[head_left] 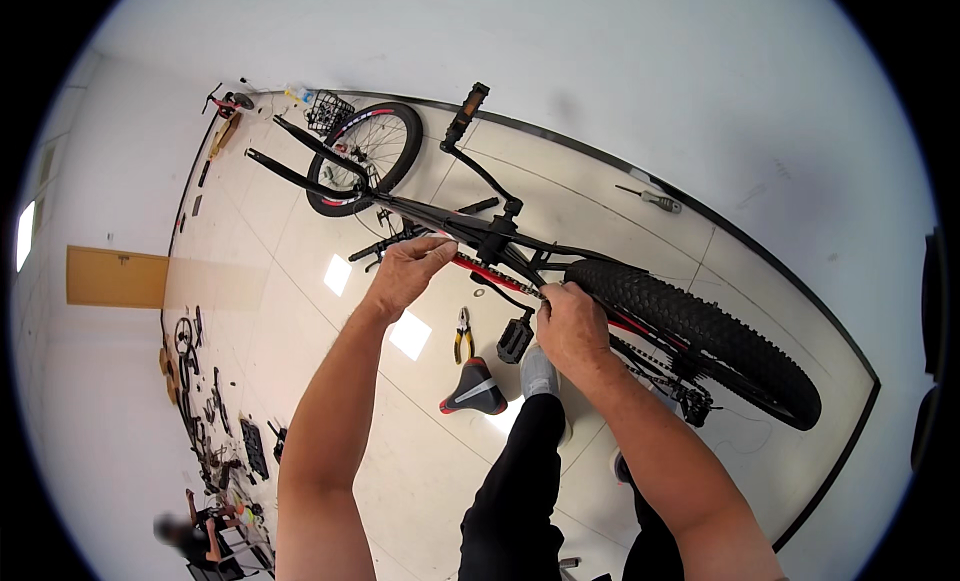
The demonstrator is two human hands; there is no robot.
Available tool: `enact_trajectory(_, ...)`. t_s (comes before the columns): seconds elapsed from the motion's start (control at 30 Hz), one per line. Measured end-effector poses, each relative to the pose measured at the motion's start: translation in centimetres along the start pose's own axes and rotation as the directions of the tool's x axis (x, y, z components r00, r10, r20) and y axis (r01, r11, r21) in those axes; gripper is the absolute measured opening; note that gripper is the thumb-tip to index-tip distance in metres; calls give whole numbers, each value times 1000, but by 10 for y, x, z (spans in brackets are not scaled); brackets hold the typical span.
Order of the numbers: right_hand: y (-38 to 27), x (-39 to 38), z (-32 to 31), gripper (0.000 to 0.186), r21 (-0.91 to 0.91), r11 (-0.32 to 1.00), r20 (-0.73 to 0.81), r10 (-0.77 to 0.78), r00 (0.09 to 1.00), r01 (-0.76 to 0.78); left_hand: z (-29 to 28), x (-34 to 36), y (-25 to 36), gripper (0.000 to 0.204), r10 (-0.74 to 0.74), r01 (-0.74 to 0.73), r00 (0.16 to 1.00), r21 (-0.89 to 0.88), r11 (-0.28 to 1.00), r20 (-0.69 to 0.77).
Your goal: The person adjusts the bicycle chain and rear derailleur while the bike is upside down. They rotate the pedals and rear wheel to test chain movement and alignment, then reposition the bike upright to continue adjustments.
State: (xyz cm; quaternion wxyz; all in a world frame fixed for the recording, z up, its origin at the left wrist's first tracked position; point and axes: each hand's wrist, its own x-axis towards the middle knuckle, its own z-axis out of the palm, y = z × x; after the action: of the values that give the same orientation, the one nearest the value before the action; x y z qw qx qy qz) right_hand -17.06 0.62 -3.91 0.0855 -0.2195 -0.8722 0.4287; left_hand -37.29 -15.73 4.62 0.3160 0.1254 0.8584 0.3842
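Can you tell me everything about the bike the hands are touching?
The black bicycle with red sections looks metal and stands upside down on the pale, shiny tiled floor. Its black two-pronged fork holds no wheel, but a knobbly black rear tyre is fitted. Two black pedals stick out. The bare left hand pinches at the dark chain; the bare right hand is there too, its grip partly hidden.

From my end, the slim metal bicycle frame (425, 213) reads glossy black, with a bright red strip (478, 268) along it; the knobbly rubber rear tyre (700, 321) is solid black. Near the glossy cream tiled floor's (255, 331) upper edge, I see the loose round spoked wheel's (405, 146) red-and-white rim markings. The long-handled metal pliers (464, 345) show yellow and black, the wedge-shaped saddle (470, 393) black, grey and red.
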Motion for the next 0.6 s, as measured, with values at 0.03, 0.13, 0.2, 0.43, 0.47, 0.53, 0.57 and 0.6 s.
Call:
enact_trajectory(0.03, -2, 0, -2, 15, -8, 1000, 9, 10, 1000, -10, 4, -1, 4, 42, -28, 29, 999, 11, 1000, -25)
enact_trajectory(0.13, -6, 0, -4, 14, -20, 999, 28, 28, 999, -27, 17, 5, 2, 51, -59, 57, 996, -35, 998, -63)
enact_trajectory(0.2, -2, 0, -1, 13, -15, 1000, 29, 25, 999, -24, 21, 6, 6, 57, -52, 49, 997, -53, 997, -61)
enact_trajectory(0.43, 2, 1, 1, 14, 30, 999, 48, 30, 998, -31, 26, 3, 13, 69, -37, 45, 995, 83, 996, -93)
enact_trajectory(0.47, 0, 2, 0, 15, 55, 998, 42, 27, 999, -29, 28, 2, 17, 69, -34, 45, 994, 100, 994, -106)
enact_trajectory(0.53, -5, 1, 0, 18, 129, 991, -8, -23, 1000, 24, 32, -1, 22, 70, -25, 43, 991, 133, 990, -131)
enact_trajectory(0.57, -7, 1, 2, 19, 176, 981, -53, -69, 996, 77, 33, -5, 22, 70, -26, 46, 989, 130, 990, -147)
enact_trajectory(0.6, -11, 2, 1, 20, 216, 968, -102, -111, 989, 131, 35, -8, 22, 69, -26, 46, 987, 125, 991, -160)
